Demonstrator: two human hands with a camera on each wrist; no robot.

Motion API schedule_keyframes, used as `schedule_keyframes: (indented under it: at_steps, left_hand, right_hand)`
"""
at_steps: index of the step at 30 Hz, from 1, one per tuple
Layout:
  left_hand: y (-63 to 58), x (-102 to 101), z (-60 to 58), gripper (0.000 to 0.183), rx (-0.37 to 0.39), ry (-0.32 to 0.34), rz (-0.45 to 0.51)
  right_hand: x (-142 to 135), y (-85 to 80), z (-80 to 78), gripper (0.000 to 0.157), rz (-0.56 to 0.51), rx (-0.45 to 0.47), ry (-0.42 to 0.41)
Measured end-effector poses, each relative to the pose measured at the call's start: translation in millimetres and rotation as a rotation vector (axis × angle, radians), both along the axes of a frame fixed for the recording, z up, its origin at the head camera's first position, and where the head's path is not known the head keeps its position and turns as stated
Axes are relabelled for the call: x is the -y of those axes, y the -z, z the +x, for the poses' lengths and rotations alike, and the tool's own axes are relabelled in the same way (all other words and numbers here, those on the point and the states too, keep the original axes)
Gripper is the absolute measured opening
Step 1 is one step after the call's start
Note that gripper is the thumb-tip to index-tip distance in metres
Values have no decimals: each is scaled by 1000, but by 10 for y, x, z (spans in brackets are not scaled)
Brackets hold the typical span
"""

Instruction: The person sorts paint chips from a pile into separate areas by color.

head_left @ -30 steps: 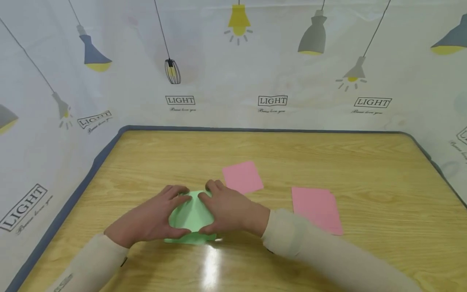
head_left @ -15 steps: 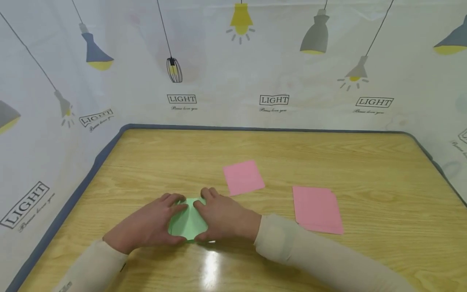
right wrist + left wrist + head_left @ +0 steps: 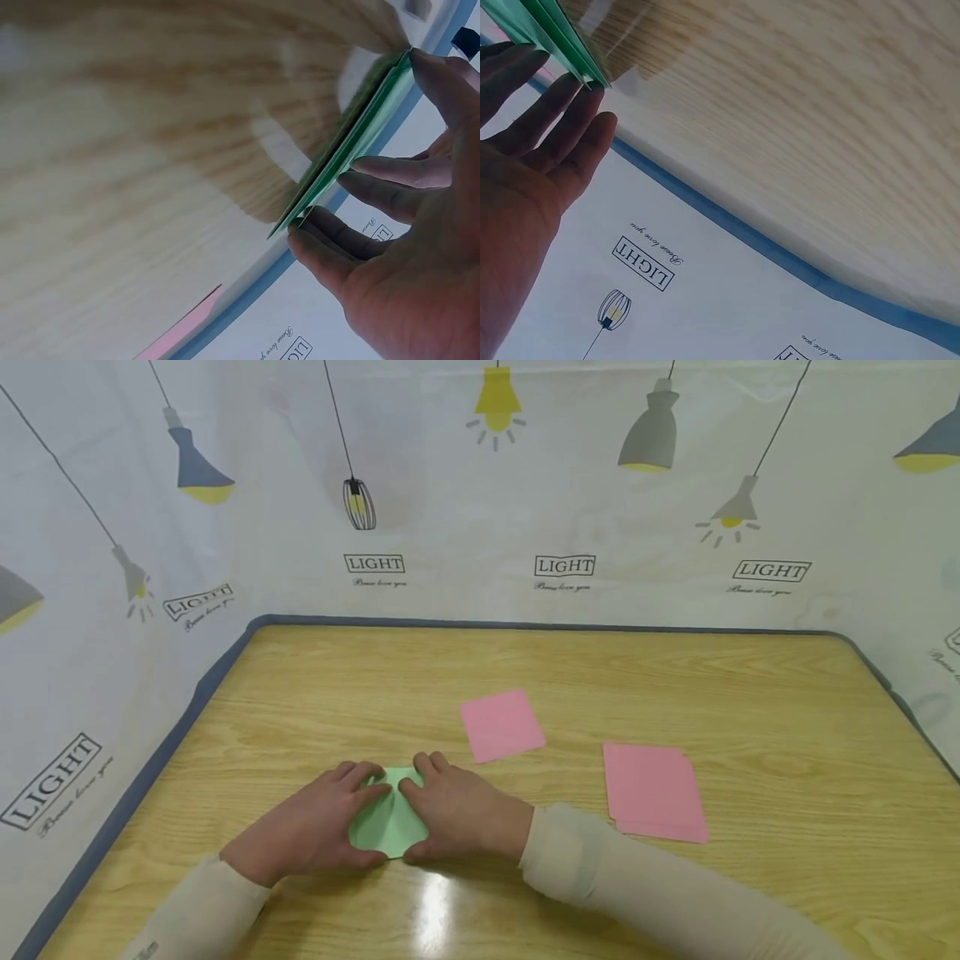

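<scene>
Between my two hands lies a piece of green paper (image 3: 392, 818), creased down its middle and resting low on the table. Its edge shows several layers in the left wrist view, where the green paper (image 3: 551, 34) meets my fingertips. My left hand (image 3: 318, 818) holds the left side, thumb at the near edge and fingers at the far one. On the right side my right hand (image 3: 457, 810) does the same, its index finger bent onto the top face. In the right wrist view the green paper (image 3: 352, 139) looks like a thin, nearly flat stack at the fingers.
A pink paper square (image 3: 502, 725) lies beyond my right hand. Farther right are overlapping pink paper sheets (image 3: 655, 792), close to my right sleeve (image 3: 645, 868). The wood-grain table (image 3: 637, 685) ends at a blue edging before a lamp-printed curtain (image 3: 465, 527).
Both hands have come slightly toward me with the green paper. The green strip that stuck out below the thumbs is now lined up with the rest. The pink sheets stay put.
</scene>
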State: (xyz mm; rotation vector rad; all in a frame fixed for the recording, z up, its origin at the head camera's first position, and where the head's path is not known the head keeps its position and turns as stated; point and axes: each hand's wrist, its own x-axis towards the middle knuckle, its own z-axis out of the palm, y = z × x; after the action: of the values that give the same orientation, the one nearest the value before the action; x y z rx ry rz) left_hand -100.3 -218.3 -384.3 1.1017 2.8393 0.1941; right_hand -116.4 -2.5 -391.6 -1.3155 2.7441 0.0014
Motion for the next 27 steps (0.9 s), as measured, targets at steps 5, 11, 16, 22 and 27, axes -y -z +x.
schedule_keyframes:
  at_steps: [5, 11, 16, 22, 27]
  left_hand:
    - [10, -11, -9, 74, -10, 12, 3]
    - [0, -23, -20, 72, 14, 16, 16]
    - [-21, -94, -84, 67, -10, 28, 54]
    - [-34, -367, -311, 58, -59, 38, 123]
    - [-31, -647, -509, 63, -4, -5, 102]
  right_hand:
    - [-5, -29, 3, 73, 34, -9, -3]
    - [-28, -54, 0, 74, 48, -9, 1]
    - [-157, -115, -77, 77, 25, -17, 3]
    - [-489, -276, -324, 72, -32, 36, 70]
    - [-787, -304, -506, 68, -54, 85, 158]
